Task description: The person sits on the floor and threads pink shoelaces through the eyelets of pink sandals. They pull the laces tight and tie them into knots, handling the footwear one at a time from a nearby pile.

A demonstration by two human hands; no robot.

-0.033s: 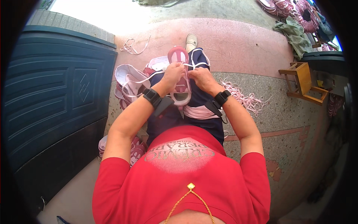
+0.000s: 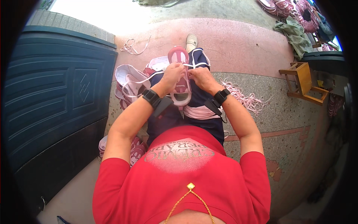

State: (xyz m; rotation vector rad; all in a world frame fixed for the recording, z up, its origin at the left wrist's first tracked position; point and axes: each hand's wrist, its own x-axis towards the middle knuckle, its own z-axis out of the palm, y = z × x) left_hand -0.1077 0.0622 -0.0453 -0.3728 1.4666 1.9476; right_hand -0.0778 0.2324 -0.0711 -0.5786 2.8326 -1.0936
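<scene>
Shoe upper: pink and white [image 2: 181, 87], lying lengthwise over the person's lap between the two hands, its rounded pink end pointing away from the body and its opening nearer the body.
Left hand: [image 2: 172, 76] over the left edge of the shoe upper, fingers drawn narrow and pinching a white lace [image 2: 191, 66] near their tips.
Right hand: [image 2: 201, 78] at the right edge of the shoe upper, fingers bent inward; whether they close on lace or edge I cannot tell.
White lace: stretches from the left fingertips to the right of the shoe upper, across the dark trousers [image 2: 199, 56].
Wrists: a black band on each, both on the body side of the shoe upper.
Other uppers: white-lined pink ones [image 2: 126, 74] grouped left of the shoe upper, a pinkish lace trailing over them.
Pink bundle: [image 2: 203, 113] on the thigh, just right of the shoe upper's near end.
Lace heap: tangled pink strands [image 2: 248, 99] on the floor, right of the shoe upper.
Loose lace: [image 2: 131, 48] on the floor, beyond and left of the shoe upper.
Stool: wooden [image 2: 305, 80], well right of the shoe upper.
Door: dark blue [image 2: 48, 80], well left of the shoe upper.
</scene>
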